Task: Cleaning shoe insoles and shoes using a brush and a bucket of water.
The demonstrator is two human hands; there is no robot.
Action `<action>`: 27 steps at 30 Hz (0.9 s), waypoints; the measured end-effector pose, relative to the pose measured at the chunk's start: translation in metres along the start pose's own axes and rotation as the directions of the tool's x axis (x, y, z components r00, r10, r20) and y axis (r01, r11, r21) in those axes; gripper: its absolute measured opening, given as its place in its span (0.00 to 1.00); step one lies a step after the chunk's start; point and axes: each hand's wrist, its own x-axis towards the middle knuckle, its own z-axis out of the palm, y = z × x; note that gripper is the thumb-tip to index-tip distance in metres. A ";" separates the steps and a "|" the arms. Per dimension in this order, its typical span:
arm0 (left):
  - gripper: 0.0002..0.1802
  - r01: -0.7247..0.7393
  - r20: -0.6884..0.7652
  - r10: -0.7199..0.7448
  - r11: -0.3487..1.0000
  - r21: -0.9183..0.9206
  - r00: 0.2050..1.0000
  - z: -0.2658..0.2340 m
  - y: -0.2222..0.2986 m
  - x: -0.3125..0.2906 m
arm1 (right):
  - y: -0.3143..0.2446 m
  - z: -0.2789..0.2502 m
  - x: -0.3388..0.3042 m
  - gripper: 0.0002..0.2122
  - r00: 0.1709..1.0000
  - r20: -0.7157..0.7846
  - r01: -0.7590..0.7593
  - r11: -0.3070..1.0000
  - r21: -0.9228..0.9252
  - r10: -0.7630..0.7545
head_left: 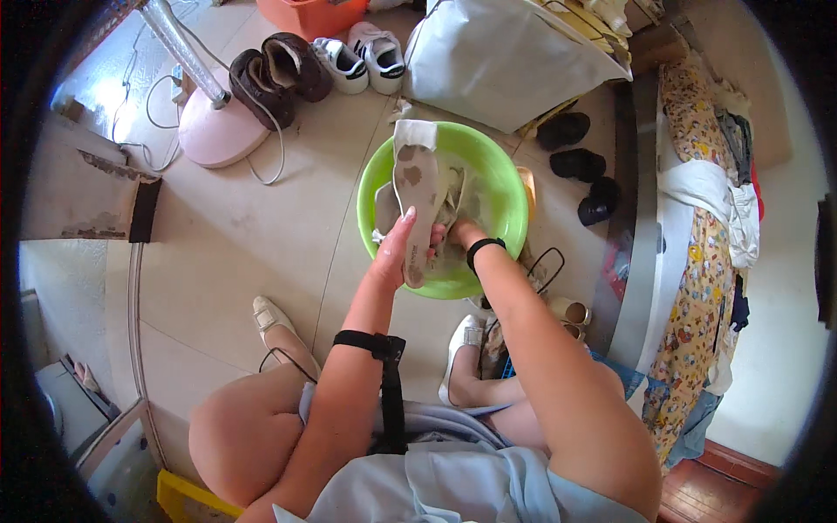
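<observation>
My left hand [395, 251] grips a pale insole [417, 187] with dark wet patches, thumb on top and fingertips curling round its far edge. The insole is held lengthwise over a lime-green basin [506, 179]. Inside the basin, my right hand [465, 232] reaches down beside the insole. Its fingers are hidden, so I cannot tell whether it holds anything. A greyish, crumpled item [452, 193] lies in the basin near my right hand. Cloudy water seems to be in there too.
Beyond the basin stand white sneakers [366, 59], brown boots [281, 77] and a large white bag [510, 61]. Dark shoes [577, 164] lie to the right. A pink round stand base [222, 131] with cables is at far left. My feet in cream shoes [462, 344] flank the near side.
</observation>
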 end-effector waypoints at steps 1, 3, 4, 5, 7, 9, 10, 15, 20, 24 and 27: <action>0.32 0.013 0.061 -0.012 1.000 -0.016 0.998 0.020 -0.003 0.007 | 0.037 -0.018 0.016 0.12 0.999 -0.036 0.013 0.998 0.064 -0.011; 0.32 0.059 0.218 -0.035 0.993 -0.102 0.975 0.067 -0.017 0.029 | 0.123 -0.081 0.038 0.10 0.986 -0.149 0.125 0.941 0.315 -0.081; 0.33 0.088 0.316 -0.028 0.980 -0.176 0.948 0.097 -0.020 0.035 | 0.166 -0.122 0.032 0.10 0.970 -0.199 0.221 0.850 0.478 -0.140; 0.33 0.081 0.302 -0.024 0.981 -0.179 0.953 0.093 -0.019 0.034 | 0.158 -0.114 0.035 0.11 0.957 -0.169 0.290 0.711 0.641 -0.238; 0.34 0.102 0.207 -0.042 0.952 -0.288 0.977 0.050 -0.013 0.024 | 0.099 -0.059 0.031 0.09 0.962 0.102 0.123 0.732 0.670 -0.254; 0.35 0.071 0.160 -0.015 0.935 -0.347 0.987 0.018 -0.006 0.013 | 0.035 -0.032 0.002 0.08 0.931 0.250 0.046 0.768 0.639 -0.264; 0.35 0.114 0.235 -0.018 0.910 -0.400 0.972 0.036 -0.009 0.021 | 0.049 -0.053 -0.010 0.07 0.956 0.244 -0.053 0.719 0.693 -0.164; 0.35 0.103 0.168 -0.029 0.887 -0.450 0.985 0.021 -0.001 0.008 | -0.021 -0.034 -0.081 0.05 0.998 0.031 -0.066 0.799 0.597 0.059; 0.35 0.219 0.327 -0.083 0.889 -0.403 0.941 0.090 -0.017 0.023 | 0.098 -0.093 -0.044 0.11 0.987 -0.150 0.091 0.579 0.810 0.054; 0.34 0.129 0.242 -0.037 0.917 -0.376 0.969 0.039 -0.011 0.011 | 0.055 -0.040 -0.029 0.13 0.942 -0.289 0.105 0.668 0.737 0.171; 0.35 0.108 0.222 -0.025 0.922 -0.371 0.975 0.025 -0.005 0.011 | 0.067 -0.036 -0.019 0.14 0.977 -0.173 0.041 0.681 0.731 0.126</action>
